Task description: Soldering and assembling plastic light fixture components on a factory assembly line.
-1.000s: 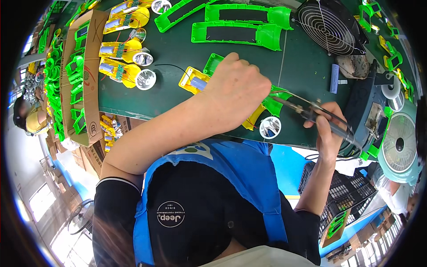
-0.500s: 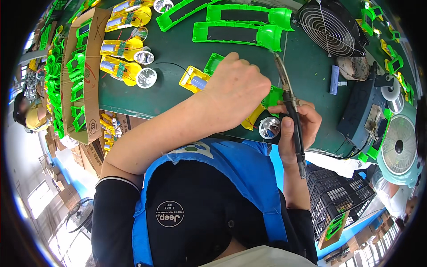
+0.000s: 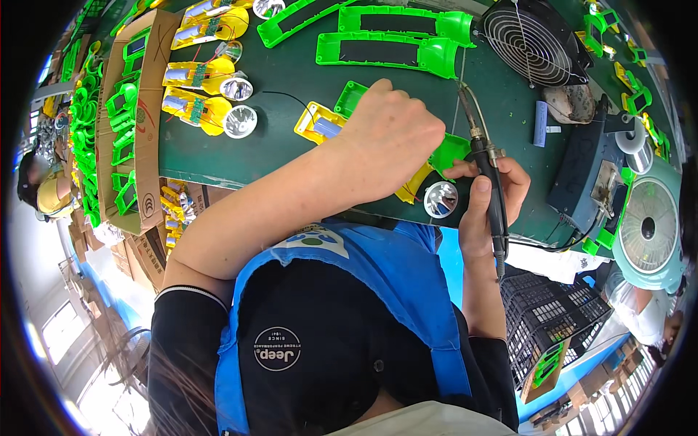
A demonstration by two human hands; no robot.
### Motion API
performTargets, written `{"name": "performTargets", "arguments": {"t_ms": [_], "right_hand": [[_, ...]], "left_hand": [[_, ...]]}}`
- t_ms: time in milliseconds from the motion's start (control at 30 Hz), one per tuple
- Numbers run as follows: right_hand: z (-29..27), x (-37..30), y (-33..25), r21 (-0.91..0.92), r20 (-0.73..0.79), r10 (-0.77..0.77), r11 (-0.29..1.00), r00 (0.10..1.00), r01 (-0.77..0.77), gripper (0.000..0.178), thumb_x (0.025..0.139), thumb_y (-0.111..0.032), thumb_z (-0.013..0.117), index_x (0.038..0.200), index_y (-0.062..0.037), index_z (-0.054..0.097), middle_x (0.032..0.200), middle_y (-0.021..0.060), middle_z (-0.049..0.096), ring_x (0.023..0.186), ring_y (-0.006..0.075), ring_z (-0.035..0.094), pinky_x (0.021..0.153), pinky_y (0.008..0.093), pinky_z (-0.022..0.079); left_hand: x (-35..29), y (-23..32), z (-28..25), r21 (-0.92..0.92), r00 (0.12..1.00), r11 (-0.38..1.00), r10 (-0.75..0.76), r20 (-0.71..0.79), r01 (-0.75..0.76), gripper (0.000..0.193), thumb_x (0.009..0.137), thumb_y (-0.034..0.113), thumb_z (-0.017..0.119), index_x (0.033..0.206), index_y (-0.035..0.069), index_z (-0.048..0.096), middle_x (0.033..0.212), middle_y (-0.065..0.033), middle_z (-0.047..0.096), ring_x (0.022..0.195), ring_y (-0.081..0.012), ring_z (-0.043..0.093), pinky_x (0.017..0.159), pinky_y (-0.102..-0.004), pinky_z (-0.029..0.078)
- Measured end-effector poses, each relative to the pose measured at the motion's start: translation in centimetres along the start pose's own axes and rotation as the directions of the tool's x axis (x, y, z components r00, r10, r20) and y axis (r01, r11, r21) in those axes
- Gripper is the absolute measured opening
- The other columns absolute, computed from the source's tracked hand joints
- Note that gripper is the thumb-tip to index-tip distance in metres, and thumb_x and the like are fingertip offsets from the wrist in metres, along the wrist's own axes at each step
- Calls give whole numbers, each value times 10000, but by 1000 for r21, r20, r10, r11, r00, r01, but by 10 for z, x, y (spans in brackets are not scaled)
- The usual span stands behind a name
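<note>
My left hand (image 3: 396, 138) is curled into a fist over a green and yellow lamp housing, its fingertips hidden beneath it. To the left of this fist show the housing's yellow end with a blue cylindrical battery (image 3: 326, 128) and a green part (image 3: 351, 98). On the other side a green piece (image 3: 450, 152), a yellow edge (image 3: 416, 184) and a round silver reflector (image 3: 440, 199) stick out. In my right hand (image 3: 502, 192) is a soldering iron (image 3: 487, 163), gripped by its black handle. Its metal tip points up and away, beyond my left knuckles.
Green lamp shells (image 3: 389, 52) with black strips lie at the back. Yellow lamp halves (image 3: 196, 111) with reflectors line the left, beside a cardboard box (image 3: 150, 123) of green frames. A caged fan (image 3: 527, 45), loose battery (image 3: 540, 123), dark blue soldering station (image 3: 585, 178) and solder spool (image 3: 634, 145) stand right.
The soldering iron has shifted slightly right, and its lower end has swung a little. My left hand stays curled in nearly the same place.
</note>
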State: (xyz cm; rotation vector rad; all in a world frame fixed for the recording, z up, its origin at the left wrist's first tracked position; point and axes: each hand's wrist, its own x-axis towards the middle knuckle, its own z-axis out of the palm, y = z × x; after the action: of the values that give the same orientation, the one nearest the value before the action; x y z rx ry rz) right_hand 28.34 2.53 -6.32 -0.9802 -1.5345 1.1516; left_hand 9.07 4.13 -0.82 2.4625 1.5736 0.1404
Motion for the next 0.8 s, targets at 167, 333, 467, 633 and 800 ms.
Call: {"name": "performTargets", "arguments": {"t_ms": [167, 333, 467, 633, 800], "right_hand": [[-3, 3, 5, 44, -106, -63, 997, 992, 68, 308, 954, -224, 527, 1125, -15, 380, 871, 143, 598, 804, 194, 608, 800, 342, 480], [-5, 3, 7, 200, -209, 6, 979, 978, 37, 301, 969, -233, 497, 1135, -13, 375, 895, 153, 562, 732, 220, 613, 768, 352, 502], [-1, 1, 4, 158, -124, 3, 987, 992, 17, 363, 947, -272, 547, 1132, -25, 356, 925, 155, 566, 754, 241, 663, 803, 379, 508], [1, -1, -2, 76, -91, 68, 995, 994, -61, 361, 947, -263, 543, 1133, -18, 354, 990, 183, 567, 770, 236, 667, 852, 379, 504], [-3, 0, 2, 102, -109, 42, 994, 993, -31, 358, 954, -271, 526, 1122, -5, 355, 968, 178, 572, 762, 235, 665, 850, 389, 507]], "left_hand": [[-2, -2, 3, -26, 999, 1000, 4, -48, -6, 91, 703, 102, 598, 763, 46, 637, 695, -102, 611, 746, -266, 625, 668, -365, 434], [-3, -3, 3, -53, 999, 999, -7, -31, 5, 89, 705, 106, 602, 766, 53, 640, 703, -102, 614, 746, -267, 626, 665, -369, 430], [-1, -2, 3, -23, 1000, 1000, -4, -6, 4, 87, 696, 105, 604, 758, 54, 637, 698, -96, 612, 743, -261, 623, 661, -367, 427], [-3, 1, 6, -26, 999, 1000, 14, -41, -15, 83, 694, 98, 603, 755, 50, 632, 700, -93, 612, 756, -258, 621, 659, -360, 435], [-1, 2, 7, -46, 998, 999, 18, -52, -21, 74, 694, 90, 606, 749, 45, 626, 716, -98, 616, 758, -263, 619, 663, -365, 448]]}}
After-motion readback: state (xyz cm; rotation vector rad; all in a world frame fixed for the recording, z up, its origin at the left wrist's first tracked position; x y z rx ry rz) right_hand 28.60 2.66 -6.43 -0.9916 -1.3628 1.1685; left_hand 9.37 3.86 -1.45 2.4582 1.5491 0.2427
